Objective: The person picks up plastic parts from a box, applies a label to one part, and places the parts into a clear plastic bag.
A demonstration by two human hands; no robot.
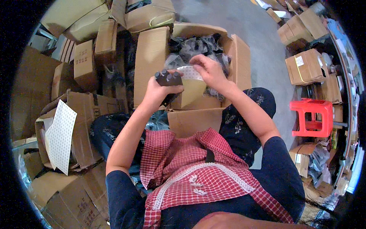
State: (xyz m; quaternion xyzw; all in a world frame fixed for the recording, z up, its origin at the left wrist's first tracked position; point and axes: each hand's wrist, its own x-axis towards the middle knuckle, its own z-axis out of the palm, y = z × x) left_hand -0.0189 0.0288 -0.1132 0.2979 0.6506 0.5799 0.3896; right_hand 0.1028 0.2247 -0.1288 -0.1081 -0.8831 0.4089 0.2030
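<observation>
My left hand (154,92) is wrapped round a black part (169,79) with several short round knobs standing up from it. Beside that part is a sheet of small labels (192,88), its upper end curled over to show a white face with rows of tiny marks, the rest yellowish. My right hand (211,73) has its fingertips closed at the curled upper edge of this sheet; whether a single label is between them is too small to see. Both hands are above an open cardboard box (151,63) holding clear bags of dark parts (200,45).
Another label sheet (63,137) leans on an open carton (85,126) at the left. Cardboard boxes (84,65) are piled at far left. On the right, a red plastic stool (312,117) stands on the grey floor (272,61) near a strapped carton (307,68) and loaded shelves.
</observation>
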